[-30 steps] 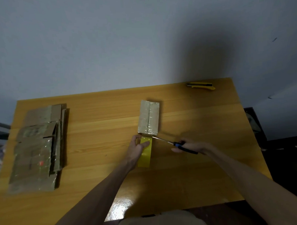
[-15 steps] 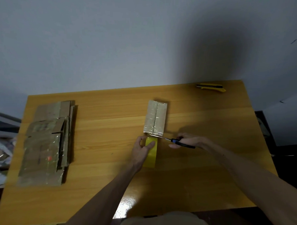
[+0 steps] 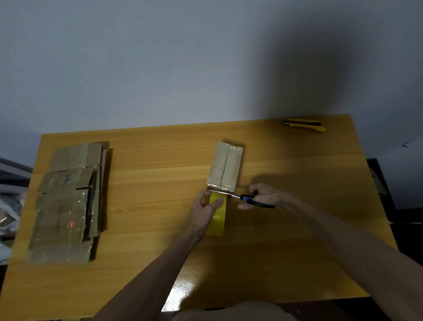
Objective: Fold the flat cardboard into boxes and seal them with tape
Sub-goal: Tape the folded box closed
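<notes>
A small folded cardboard box (image 3: 225, 167), covered in shiny tape, lies at the table's middle. Just in front of it stands a yellow tape roll (image 3: 217, 217), gripped by my left hand (image 3: 204, 210), with a strip of tape running up to the box's near edge. My right hand (image 3: 263, 195) holds scissors (image 3: 246, 198) with blue and black handles. Their blades reach left across the tape strip, right at the box's near edge. A stack of flat cardboard (image 3: 68, 203) lies at the table's left.
A yellow utility knife (image 3: 304, 124) lies at the far right corner of the wooden table (image 3: 161, 259). A grey wall stands behind the table. Clutter shows past the left edge, dark floor past the right edge.
The scissor blades have slid further left across the tape strip at the box's near edge. My left hand stays on the roll. The camera view has shifted slightly.
</notes>
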